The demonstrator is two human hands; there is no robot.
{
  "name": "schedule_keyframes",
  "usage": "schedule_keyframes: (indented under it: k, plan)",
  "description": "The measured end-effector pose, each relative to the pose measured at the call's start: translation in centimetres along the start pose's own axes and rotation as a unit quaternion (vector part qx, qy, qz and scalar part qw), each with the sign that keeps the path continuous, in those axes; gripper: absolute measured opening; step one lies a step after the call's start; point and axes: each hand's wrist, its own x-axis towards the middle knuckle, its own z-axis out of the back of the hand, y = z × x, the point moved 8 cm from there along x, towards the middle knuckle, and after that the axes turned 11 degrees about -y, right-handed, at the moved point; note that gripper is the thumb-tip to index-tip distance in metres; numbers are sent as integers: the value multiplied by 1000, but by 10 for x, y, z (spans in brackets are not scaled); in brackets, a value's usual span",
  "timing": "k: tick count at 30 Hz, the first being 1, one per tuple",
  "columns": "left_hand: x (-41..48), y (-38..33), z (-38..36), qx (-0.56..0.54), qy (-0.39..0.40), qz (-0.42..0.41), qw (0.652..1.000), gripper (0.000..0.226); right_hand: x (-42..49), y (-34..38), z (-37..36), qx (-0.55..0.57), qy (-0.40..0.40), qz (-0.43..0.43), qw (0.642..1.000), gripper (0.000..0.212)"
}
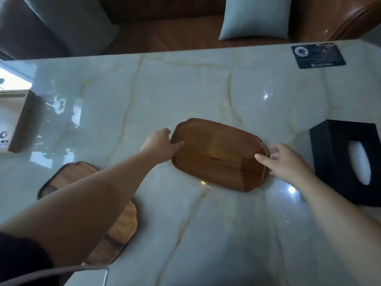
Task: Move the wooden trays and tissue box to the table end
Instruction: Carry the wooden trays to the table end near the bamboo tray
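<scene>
Where the marble table (pixel 206 234) gleams, centre wooden tray (pixel 219 154) flat at mid-table. Second wooden tray (pixel 121 228) nearer and left of it, under the forearm. Black tissue box (pixel 346 162) right of it. Left hand (pixel 159 146) clamping its left rim, thumb over; right hand (pixel 285 163) pinching its right rim.

Two wooden trays lie on the marble table (pixel 206 83), one mid-table (pixel 219 154) and one near-left (pixel 121 226), alongside one black tissue box (pixel 338 153) at right, one dark card (pixel 317 55) far right, one pale box (pixel 14 120) far left, and two cushions beyond, one left (pixel 70 21) and one right (pixel 255 17).
</scene>
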Motion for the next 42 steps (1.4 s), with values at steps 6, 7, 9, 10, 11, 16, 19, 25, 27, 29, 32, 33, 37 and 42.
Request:
schedule_keyframes:
  k: [6,7,9,10,11,16,19,25,27,29,32,33,37,42]
  plan:
    - [9,4,-10,-52,-15,50,997,33,11,-7,-8,23,-8,-20,999,60]
    - [11,7,-10,-69,-20,57,996,30,12,-8,-8,30,-12,-19,999,53]
    - [13,15,-6,-91,-31,68,993,25,10,-10,-10,46,-13,-30,998,41]
    - [14,17,-3,-104,-36,67,992,22,6,-11,-10,60,-6,-39,997,37]
    - [14,20,2,-117,-42,64,990,19,3,-9,-13,80,5,-44,996,35]
    - [11,50,40,-137,-76,54,986,12,-33,18,-37,194,59,-66,977,31]
    - [9,81,66,-133,-95,61,985,9,-56,49,-59,215,92,-57,971,25]
    - [-2,152,112,-166,-137,89,972,9,-82,114,-105,210,126,-21,969,26]
    - [-9,175,123,-167,-145,94,971,9,-93,131,-122,204,139,-14,969,27]
    - [-17,202,132,-153,-152,106,971,9,-108,144,-139,191,157,-9,969,25]
    - [-25,242,143,-146,-162,123,968,13,-138,161,-166,173,189,-7,967,23]
    - [-26,251,144,-148,-163,127,967,16,-148,164,-173,175,201,-12,964,23]
    - [-34,284,152,-151,-153,138,967,16,-189,170,-204,169,233,-34,957,30]
    - [-39,305,158,-120,-146,128,974,17,-213,173,-227,146,245,-37,958,33]
